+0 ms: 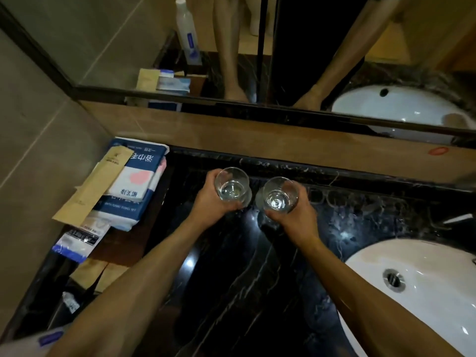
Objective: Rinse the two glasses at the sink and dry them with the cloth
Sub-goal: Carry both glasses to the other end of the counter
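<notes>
While both arms reach over the dark counter (pixel 231 266) at centre frame, left hand (pixel 213 199) grasps one glass (pixel 232 185), right hand (pixel 293 217) grasps the other glass (pixel 279 194); sink (pixel 365 266) lower right.

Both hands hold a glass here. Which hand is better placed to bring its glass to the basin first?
Probably the right hand. Its glass is the one nearer the white basin, which lies to the right. The left hand holds the other glass farther left, by the towel packets.
</notes>
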`<move>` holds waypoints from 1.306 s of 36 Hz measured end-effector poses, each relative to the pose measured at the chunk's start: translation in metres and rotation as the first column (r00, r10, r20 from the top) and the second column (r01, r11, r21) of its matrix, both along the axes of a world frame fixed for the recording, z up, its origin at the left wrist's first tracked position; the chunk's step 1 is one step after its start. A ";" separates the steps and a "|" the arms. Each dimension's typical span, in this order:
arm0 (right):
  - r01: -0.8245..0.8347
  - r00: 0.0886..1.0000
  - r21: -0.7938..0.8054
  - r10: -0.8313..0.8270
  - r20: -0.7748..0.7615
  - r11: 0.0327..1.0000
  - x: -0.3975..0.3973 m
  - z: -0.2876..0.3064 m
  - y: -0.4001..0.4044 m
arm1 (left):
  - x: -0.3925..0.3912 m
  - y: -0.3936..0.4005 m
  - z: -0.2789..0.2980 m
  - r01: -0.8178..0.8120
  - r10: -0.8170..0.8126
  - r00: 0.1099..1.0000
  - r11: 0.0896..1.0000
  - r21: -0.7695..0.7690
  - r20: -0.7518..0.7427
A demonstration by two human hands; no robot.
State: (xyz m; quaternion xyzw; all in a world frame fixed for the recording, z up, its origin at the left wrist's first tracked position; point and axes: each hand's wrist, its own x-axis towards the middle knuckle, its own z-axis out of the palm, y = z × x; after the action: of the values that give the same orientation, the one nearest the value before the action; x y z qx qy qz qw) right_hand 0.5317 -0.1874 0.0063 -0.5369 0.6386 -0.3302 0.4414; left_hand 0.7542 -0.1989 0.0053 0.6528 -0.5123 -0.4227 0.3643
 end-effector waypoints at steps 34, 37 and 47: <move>-0.009 1.000 0.040 0.010 -0.018 0.999 0.012 -0.031 -0.024 | 0.000 -0.014 -0.045 0.017 -0.016 1.000 0.999 0.040 -0.011; 0.004 1.000 0.042 -0.004 0.002 0.999 0.013 -0.029 -0.023 | -0.001 -0.014 -0.047 0.013 -0.012 0.999 0.999 0.044 -0.031; 0.023 0.999 0.096 -0.026 0.034 0.995 0.016 -0.019 -0.019 | -0.003 -0.013 -0.047 0.012 -0.009 0.997 0.999 0.045 -0.074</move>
State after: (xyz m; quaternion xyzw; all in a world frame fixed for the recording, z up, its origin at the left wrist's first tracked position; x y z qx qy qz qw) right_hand 0.5473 -0.2059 -0.0126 -0.5014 0.6524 -0.3140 0.4736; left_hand 0.7517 -0.2120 -0.0415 0.6423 -0.4920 -0.4600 0.3658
